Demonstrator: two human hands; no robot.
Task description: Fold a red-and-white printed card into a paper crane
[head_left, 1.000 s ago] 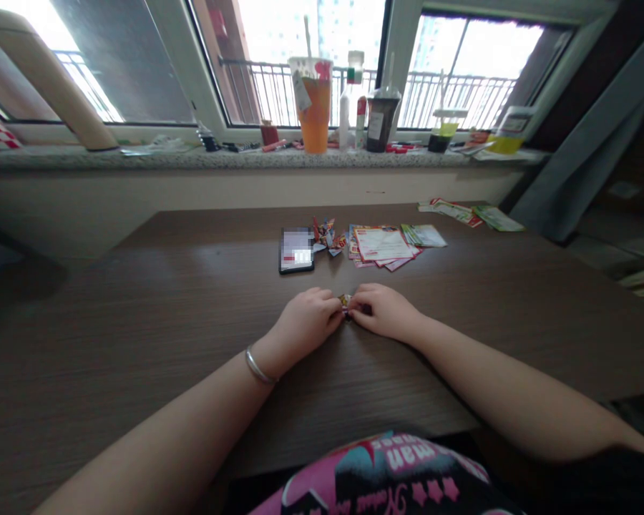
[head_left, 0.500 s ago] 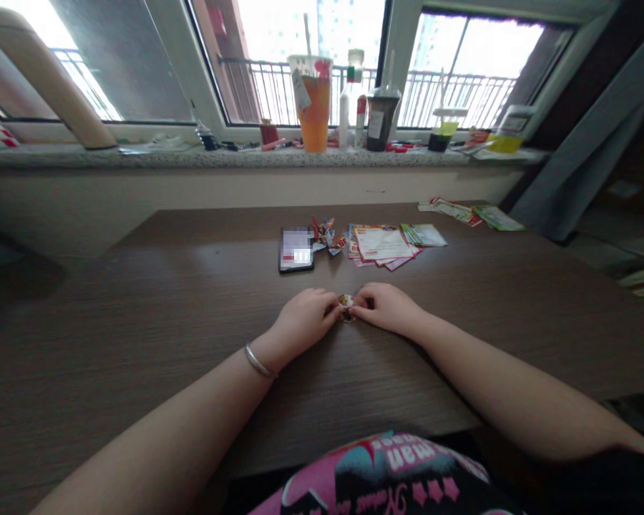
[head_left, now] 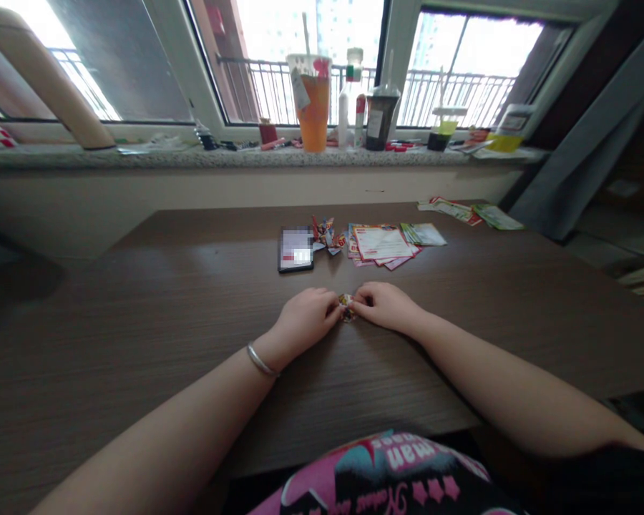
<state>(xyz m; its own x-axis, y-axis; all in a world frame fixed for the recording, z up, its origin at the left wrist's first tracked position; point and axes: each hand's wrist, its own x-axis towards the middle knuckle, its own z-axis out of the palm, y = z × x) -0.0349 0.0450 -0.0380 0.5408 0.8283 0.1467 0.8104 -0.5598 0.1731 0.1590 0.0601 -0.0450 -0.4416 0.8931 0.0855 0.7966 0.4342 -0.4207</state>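
Observation:
Between my two hands, low over the brown table (head_left: 155, 300), is a small piece of folded printed paper (head_left: 346, 312) in white, yellow and dark colours. My left hand (head_left: 312, 313) pinches its left edge between thumb and fingers. On the other side my right hand (head_left: 383, 304) grips the right edge, its fingertips curled in. The fingers cover much of the paper, so its exact shape is hard to make out. Just beyond lie a phone (head_left: 295, 249) with a blurred screen and a crumpled, folded colourful paper shape (head_left: 328, 236).
Red-edged printed sheets (head_left: 381, 243) and a green packet (head_left: 423, 234) lie right of the folded shape. More packets (head_left: 456, 210) rest at the far right corner. Along the windowsill (head_left: 193, 157) stand an orange drink cup (head_left: 314, 107), a dark cup (head_left: 380, 118) and bottles (head_left: 350, 107).
My right fingertips have shifted slightly on the small folded paper, and a bit more of its printed surface shows. My left hand stays almost still.

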